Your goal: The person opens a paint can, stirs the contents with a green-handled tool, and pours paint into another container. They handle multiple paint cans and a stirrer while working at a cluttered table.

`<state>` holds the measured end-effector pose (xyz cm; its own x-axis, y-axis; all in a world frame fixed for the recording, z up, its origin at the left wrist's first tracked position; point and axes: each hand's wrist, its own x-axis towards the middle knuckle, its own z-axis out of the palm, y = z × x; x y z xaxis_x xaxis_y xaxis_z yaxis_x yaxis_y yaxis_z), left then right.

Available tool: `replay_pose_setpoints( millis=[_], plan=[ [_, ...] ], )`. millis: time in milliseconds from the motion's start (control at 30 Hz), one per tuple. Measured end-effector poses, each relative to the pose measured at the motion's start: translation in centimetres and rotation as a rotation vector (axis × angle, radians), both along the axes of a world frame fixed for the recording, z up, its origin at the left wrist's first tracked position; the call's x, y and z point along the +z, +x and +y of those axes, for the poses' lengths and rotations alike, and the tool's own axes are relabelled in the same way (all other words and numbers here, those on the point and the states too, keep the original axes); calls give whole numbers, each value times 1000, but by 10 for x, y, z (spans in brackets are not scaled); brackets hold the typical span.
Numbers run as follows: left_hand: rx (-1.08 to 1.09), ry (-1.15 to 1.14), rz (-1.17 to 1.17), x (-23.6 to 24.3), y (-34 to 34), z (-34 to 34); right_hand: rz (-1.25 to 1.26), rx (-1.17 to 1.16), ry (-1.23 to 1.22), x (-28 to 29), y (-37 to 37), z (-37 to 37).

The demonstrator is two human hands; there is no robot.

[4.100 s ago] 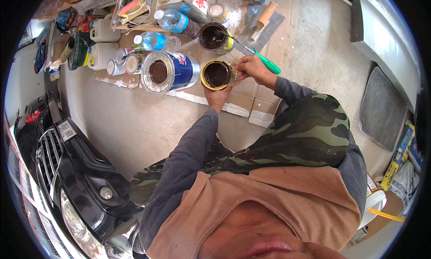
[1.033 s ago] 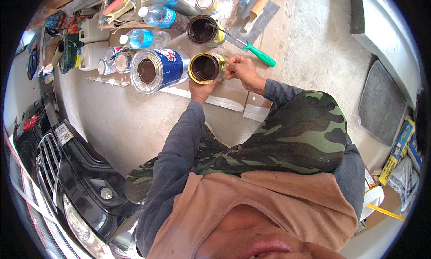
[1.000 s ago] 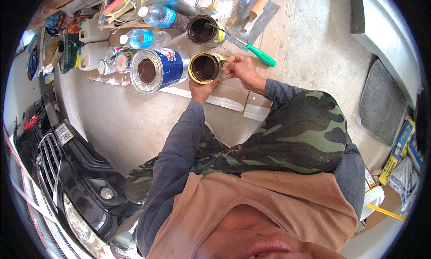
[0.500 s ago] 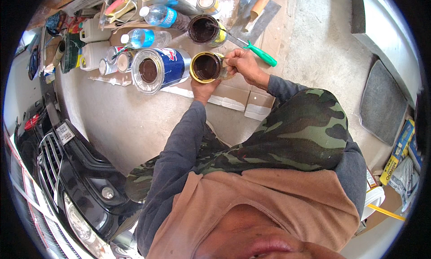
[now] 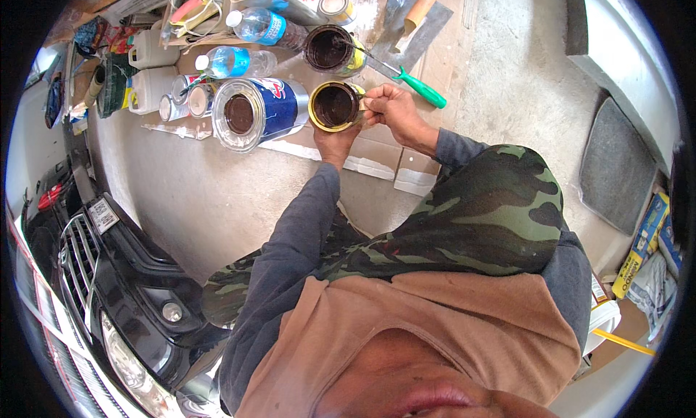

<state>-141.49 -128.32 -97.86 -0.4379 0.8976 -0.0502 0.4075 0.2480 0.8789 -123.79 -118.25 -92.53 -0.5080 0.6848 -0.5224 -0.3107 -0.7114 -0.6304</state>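
Yellow-rimmed can [image 5: 335, 106] at upper centre of frame, dark brown stuff inside, mouth toward camera. Left hand [image 5: 337, 144] wrapped round its lower side, gripping it. Right hand [image 5: 397, 113] at the can's right side, fingers bent in and thumb close to them; cannot tell if they pinch the can or something on it.

Just above: second can [image 5: 330, 50], dark inside, with a green-handled tool [image 5: 423, 89] leaning out to the right. Left of the held can: big blue can [image 5: 283, 108], brown in its opening. Two plastic bottles with blue labels, upper one [image 5: 259, 26] and lower one [image 5: 233, 63], lie farther up left. Wide flat blade [image 5: 433, 28] with wooden handle near top edge. Cardboard [image 5: 373, 153] under the cans. Black car [image 5: 152, 273] lower left.
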Motion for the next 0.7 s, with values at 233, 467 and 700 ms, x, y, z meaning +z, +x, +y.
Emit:
replay_pose_setpoints(
  millis=[233,467,700],
  plan=[
    [48,-34,-1,-4,1,1,-70,8,-83,1,7,1],
    [95,9,84,9,6,4,-16,79,5,22,14,17],
    [76,39,163,37,4,8,-502,414,1589,65,-6,71]
  ],
)
